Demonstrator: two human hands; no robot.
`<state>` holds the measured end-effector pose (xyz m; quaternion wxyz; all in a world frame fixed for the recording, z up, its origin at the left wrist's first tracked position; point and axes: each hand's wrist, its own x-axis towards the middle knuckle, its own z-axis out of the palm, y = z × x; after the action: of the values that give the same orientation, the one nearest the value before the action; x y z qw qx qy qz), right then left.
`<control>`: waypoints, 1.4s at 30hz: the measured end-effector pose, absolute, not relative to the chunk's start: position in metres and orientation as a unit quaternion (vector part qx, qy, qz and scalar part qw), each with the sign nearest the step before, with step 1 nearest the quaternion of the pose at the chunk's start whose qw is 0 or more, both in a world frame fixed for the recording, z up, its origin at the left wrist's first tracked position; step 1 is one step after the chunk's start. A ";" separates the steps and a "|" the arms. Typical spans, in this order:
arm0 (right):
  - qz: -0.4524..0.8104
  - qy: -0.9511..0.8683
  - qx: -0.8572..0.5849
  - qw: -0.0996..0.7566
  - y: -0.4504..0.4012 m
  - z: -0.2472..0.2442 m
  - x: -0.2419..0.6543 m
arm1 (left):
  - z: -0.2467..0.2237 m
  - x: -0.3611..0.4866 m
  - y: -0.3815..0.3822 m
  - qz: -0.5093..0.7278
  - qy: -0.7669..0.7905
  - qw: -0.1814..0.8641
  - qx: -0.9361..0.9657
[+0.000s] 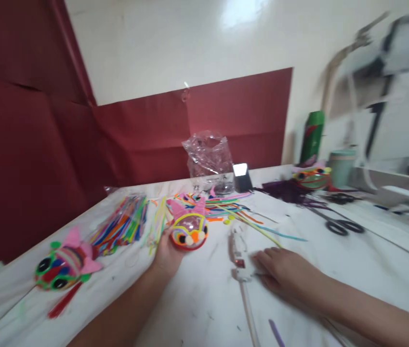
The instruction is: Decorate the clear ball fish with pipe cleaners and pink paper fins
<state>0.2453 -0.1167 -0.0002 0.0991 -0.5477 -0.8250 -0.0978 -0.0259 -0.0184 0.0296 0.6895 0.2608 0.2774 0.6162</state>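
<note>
A round ornament (190, 230) with a yellow and orange face, two eyes and pink fins is held by my left hand (168, 255), whose fingers curl under its left side. To the right of it, a white glue gun (240, 258) lies on the white table with its cord running toward the front edge. My right hand (280, 267) is beside the glue gun, blurred, its fingertips near the handle; whether it grips anything is unclear. Colourful pipe cleaners (258, 226) spread behind the hands.
A finished-looking fish ornament (61, 267) sits at left, near bagged pipe cleaners (123, 224). Scissors (341, 226), another ornament (312, 178), a green bottle (311, 137) and a pale green cup (341, 166) stand or lie at right. A clear plastic bag (209, 159) is at the back.
</note>
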 end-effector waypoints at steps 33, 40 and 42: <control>-0.066 -0.660 -0.597 0.451 -0.075 0.064 0.324 | 0.038 -0.030 -0.017 0.627 0.270 0.679 0.271; 0.066 -0.757 -0.485 0.433 -0.048 0.031 0.208 | 0.038 -0.037 -0.015 0.636 0.244 0.679 0.275; 0.081 -0.763 -0.483 0.422 -0.050 0.016 0.203 | 0.036 -0.036 -0.015 0.629 0.241 0.686 0.273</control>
<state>0.2029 -0.0503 0.0159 0.4217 -0.4828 -0.7633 0.0806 -0.0362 -0.0148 0.0363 0.6864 0.2734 0.2408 0.6294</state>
